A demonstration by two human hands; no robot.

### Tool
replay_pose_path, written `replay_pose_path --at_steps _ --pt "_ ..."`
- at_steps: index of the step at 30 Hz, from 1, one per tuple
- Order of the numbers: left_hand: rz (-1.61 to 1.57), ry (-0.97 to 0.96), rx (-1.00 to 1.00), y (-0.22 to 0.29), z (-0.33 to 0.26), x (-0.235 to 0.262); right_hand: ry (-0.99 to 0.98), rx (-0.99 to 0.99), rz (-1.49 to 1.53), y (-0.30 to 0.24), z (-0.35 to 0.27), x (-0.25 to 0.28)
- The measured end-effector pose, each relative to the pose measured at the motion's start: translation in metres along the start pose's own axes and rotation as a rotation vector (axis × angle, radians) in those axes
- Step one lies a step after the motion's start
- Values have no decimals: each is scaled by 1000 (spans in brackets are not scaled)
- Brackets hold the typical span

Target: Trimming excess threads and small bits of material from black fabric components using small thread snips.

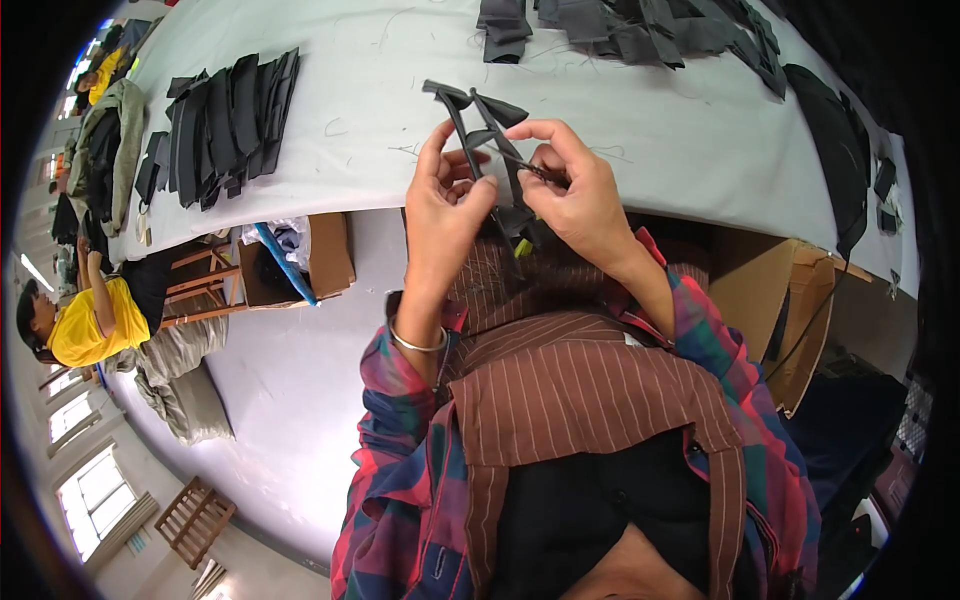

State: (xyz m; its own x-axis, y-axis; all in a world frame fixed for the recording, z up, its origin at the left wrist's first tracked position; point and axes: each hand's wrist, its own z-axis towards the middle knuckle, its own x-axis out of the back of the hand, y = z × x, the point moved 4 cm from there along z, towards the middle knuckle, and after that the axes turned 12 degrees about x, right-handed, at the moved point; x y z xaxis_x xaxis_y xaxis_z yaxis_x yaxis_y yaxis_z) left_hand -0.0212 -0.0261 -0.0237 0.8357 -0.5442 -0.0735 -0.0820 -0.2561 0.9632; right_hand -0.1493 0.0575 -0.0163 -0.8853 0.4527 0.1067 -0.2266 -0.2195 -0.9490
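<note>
Above the table's near edge, my left hand (450,195) pinches a folded strip of black fabric (462,130) between thumb and fingers. The strip's folds stick up past the fingertips and its lower end hangs over my lap. My right hand (575,190) is closed on small dark thread snips (540,172), whose thin blades point left at the strip. The rest of the snips is hidden in my palm. A small yellow-green spot (522,248) shows by the hanging end; I cannot make out what it is.
On the white-covered table (350,120) lie a row of black fabric strips (225,125), a far pile of strips (640,30) and loose threads. A black cloth piece (825,150) lies at right. Cardboard boxes (325,260) stand below. A person in yellow (95,320) works at left.
</note>
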Motion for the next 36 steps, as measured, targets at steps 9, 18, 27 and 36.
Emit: replay_pose_path --at_steps 9,18,27,36 --pt "-252 -80 130 13 21 -5 23 68 -103 6 1 10" --pt "-104 -155 157 -1 31 -18 -52 86 -499 -2 -9 61" --pt "-56 -240 199 0 31 -14 -146 395 -838 0 -10 43" --pt "-50 -248 215 0 31 -14 -224 484 -910 2 -5 30"
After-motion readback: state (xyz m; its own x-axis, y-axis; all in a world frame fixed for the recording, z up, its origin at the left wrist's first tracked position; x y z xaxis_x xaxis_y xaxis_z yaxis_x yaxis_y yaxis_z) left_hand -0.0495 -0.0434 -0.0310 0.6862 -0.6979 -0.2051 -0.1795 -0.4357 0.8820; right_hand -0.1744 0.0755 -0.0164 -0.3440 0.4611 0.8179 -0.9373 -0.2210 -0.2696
